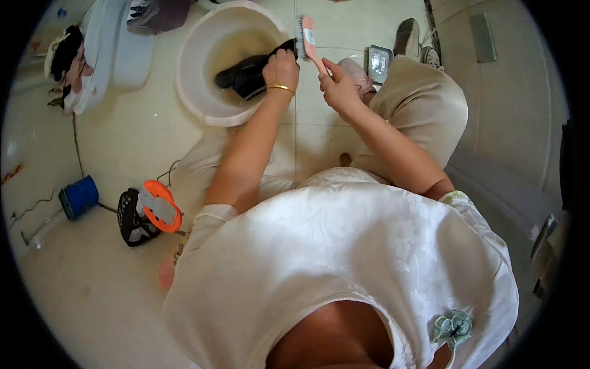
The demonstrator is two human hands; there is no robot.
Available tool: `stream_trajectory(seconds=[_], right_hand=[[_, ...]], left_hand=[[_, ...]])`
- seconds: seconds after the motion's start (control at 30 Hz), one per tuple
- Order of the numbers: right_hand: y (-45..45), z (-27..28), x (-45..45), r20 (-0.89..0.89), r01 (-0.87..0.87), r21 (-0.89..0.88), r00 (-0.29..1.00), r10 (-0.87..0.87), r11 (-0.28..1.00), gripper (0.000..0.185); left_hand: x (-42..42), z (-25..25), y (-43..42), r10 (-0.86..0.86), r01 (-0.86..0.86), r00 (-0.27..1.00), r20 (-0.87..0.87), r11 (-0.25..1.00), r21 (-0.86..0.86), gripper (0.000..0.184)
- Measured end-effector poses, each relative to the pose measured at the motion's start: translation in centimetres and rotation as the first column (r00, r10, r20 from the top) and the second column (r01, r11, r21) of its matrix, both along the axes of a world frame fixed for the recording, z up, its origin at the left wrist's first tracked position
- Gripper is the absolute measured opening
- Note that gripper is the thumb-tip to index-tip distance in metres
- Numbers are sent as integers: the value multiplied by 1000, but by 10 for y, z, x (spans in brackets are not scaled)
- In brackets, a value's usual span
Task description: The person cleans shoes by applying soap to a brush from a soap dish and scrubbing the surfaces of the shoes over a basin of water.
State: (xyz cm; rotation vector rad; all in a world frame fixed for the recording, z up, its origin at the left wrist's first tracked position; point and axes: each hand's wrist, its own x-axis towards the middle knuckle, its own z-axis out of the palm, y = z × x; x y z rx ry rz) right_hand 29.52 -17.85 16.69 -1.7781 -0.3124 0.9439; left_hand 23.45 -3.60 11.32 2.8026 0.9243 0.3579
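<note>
My left hand (pixel 281 69), with a gold bracelet at the wrist, is closed round the upper end of a black shoe (pixel 244 75). The shoe tilts down into murky water in a wide white basin (pixel 189 92), and my fingers hide part of it. Just right of it, my right hand (pixel 339 86) grips the handle of a pink scrubbing brush (pixel 308 38). The brush stands head up, its bristles facing left, close to the shoe's upper end; I cannot tell whether they touch.
A small rectangular dish (pixel 379 64) lies by my right foot, with worn shoes (pixel 407 38) beyond it. At left are a white tub (pixel 132 61) with cloths on its edge, a blue roll (pixel 80 197), and an orange-rimmed object (pixel 162 206) beside a black mesh item (pixel 130 216).
</note>
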Motion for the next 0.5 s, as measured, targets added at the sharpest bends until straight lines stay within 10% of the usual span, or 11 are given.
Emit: stream_trajectory(seconds=[0.5], right_hand=[[-45, -61, -3, 376, -201, -20, 906, 194, 979, 45]], left_hand=[[-6, -57, 23, 24, -25, 996, -87, 1000, -9, 49]])
